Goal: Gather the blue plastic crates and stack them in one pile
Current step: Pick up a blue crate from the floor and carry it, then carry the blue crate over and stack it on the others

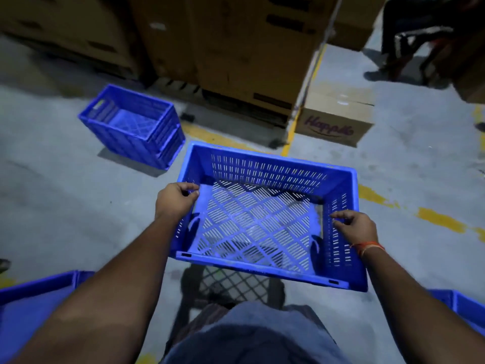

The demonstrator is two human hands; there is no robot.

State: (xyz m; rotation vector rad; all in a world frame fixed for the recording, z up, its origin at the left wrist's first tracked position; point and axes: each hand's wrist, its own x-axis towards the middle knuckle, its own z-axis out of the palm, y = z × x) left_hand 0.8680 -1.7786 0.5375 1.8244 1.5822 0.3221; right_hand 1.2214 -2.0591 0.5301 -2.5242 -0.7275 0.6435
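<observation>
I hold a blue slotted plastic crate point(265, 222) in the air in front of me, its open top facing me and its shadow on the floor below. My left hand point(175, 199) grips its left rim. My right hand point(354, 227) grips its right rim. A pile of nested blue crates point(133, 127) stands on the floor ahead to the left, clear of the held crate. Another blue crate point(34, 303) shows at the lower left edge, and a blue crate corner point(462, 308) at the lower right edge.
Large cardboard boxes point(236, 48) line the back. A smaller printed carton point(333, 119) sits ahead to the right. Yellow floor lines point(438, 219) cross the grey concrete. A person's legs and a chair point(414, 43) are at the far right.
</observation>
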